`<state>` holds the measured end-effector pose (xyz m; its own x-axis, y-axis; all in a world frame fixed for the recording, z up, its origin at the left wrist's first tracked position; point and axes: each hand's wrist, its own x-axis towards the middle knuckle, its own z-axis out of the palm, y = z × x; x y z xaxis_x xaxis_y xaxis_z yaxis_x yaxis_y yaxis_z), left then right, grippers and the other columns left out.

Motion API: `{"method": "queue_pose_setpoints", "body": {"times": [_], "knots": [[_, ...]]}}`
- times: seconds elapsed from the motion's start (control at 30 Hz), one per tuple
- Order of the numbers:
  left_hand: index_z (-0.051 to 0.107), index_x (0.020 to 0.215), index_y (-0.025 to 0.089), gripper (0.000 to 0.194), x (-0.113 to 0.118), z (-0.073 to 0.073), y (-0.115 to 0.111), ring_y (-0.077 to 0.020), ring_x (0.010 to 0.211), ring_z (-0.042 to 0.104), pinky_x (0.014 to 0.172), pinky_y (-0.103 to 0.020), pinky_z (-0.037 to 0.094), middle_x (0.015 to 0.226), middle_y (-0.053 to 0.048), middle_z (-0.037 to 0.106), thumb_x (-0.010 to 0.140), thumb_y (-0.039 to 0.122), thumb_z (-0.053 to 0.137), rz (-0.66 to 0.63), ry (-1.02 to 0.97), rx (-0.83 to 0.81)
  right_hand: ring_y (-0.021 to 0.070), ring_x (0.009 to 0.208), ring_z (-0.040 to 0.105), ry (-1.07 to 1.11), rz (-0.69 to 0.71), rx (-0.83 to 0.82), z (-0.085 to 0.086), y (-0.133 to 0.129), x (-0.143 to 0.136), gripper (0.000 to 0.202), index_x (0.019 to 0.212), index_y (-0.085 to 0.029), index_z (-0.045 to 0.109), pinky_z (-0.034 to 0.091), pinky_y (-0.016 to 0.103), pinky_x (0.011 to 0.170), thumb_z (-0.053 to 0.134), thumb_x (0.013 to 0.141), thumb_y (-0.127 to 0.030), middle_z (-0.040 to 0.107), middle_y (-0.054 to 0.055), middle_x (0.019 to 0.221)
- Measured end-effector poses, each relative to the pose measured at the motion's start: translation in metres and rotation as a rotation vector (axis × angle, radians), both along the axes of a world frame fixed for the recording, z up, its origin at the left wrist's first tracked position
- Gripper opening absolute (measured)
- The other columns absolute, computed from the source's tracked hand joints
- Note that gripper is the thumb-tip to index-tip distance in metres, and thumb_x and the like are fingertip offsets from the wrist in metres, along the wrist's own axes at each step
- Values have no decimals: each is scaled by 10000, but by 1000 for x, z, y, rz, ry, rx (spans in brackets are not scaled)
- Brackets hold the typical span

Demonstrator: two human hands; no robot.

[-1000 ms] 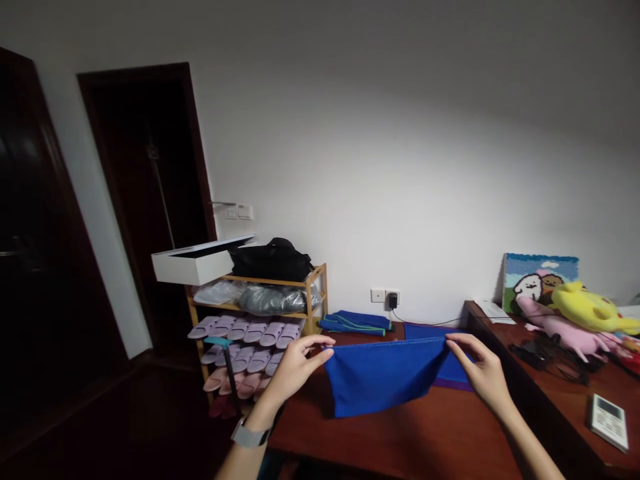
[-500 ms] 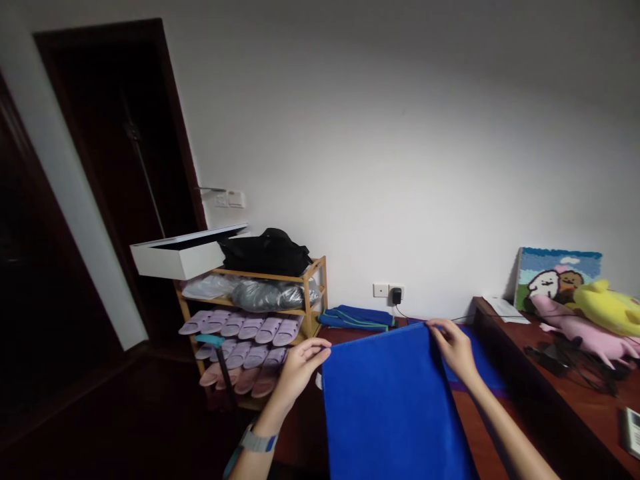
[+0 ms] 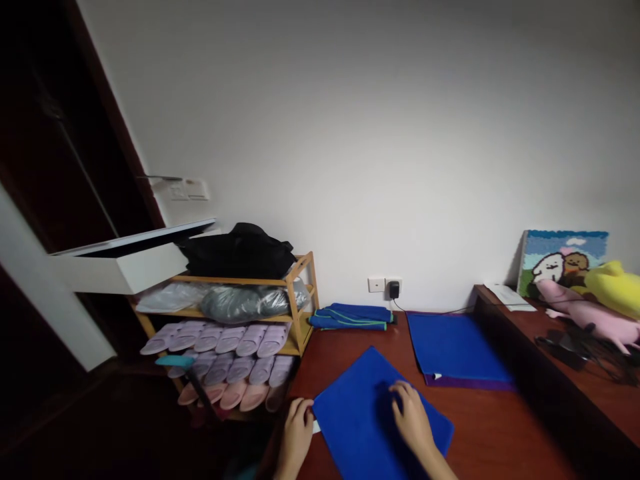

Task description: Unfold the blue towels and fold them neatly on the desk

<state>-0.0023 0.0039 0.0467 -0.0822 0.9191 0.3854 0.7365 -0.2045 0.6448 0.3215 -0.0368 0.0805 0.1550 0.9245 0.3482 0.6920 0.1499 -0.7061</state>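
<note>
A blue cloth (image 3: 360, 407) lies at an angle on the red-brown table (image 3: 500, 433), one corner toward the wall. My left hand (image 3: 299, 427) is closed at the cloth's left corner, with a small white tag beside its fingers. Over the right part of the cloth is my right hand (image 3: 411, 417), fingers apart and curved, casting a shadow on the fabric. To the right lies a flat blue cloth (image 3: 455, 343) with a purple edge below it. A folded blue cloth with green trim (image 3: 350, 316) rests by the wall.
On the left is a wooden rack (image 3: 295, 300) with slippers, plastic-wrapped items, a black bag (image 3: 240, 253) and a white box (image 3: 145, 267). A raised ledge at right holds plush toys (image 3: 585, 313), a picture (image 3: 565, 260) and cables. A black plug (image 3: 394, 289) sits in the wall.
The blue cloth has come down from hanging between both hands to lying on the table. My right hand has let go of its corner; both hands are lower. The view has shifted right.
</note>
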Motion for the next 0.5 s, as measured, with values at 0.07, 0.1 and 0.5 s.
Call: {"method": "queue_pose_setpoints", "body": {"times": [0.07, 0.1, 0.5], "knots": [[733, 1044, 258, 353, 9, 1, 1, -249, 1116, 686, 1022, -388, 526, 1181, -95, 707, 950, 255, 393, -92, 96, 35, 299, 1280, 600, -71, -102, -42, -39, -39, 12, 415, 1184, -282, 727, 465, 458, 1126, 416, 933, -393, 666, 89, 1349], [736, 1084, 267, 358, 17, 3, 2, -253, 1174, 662, 1059, -399, 507, 1238, -90, 701, 963, 276, 400, -149, 149, 36, 314, 1303, 584, -101, -148, -70, -56, -54, 17, 437, 1218, -291, 719, 459, 480, 1136, 415, 938, -433, 655, 84, 1376], [679, 1306, 178, 463, 26, -15, 1, -312, 1295, 586, 1080, -435, 471, 1381, -138, 658, 993, 386, 408, 53, 425, -19, 343, 1161, 666, -425, -197, -280, -73, -92, 36, 410, 1176, -390, 747, 500, 529, 1004, 423, 931, -452, 732, 68, 1254]]}}
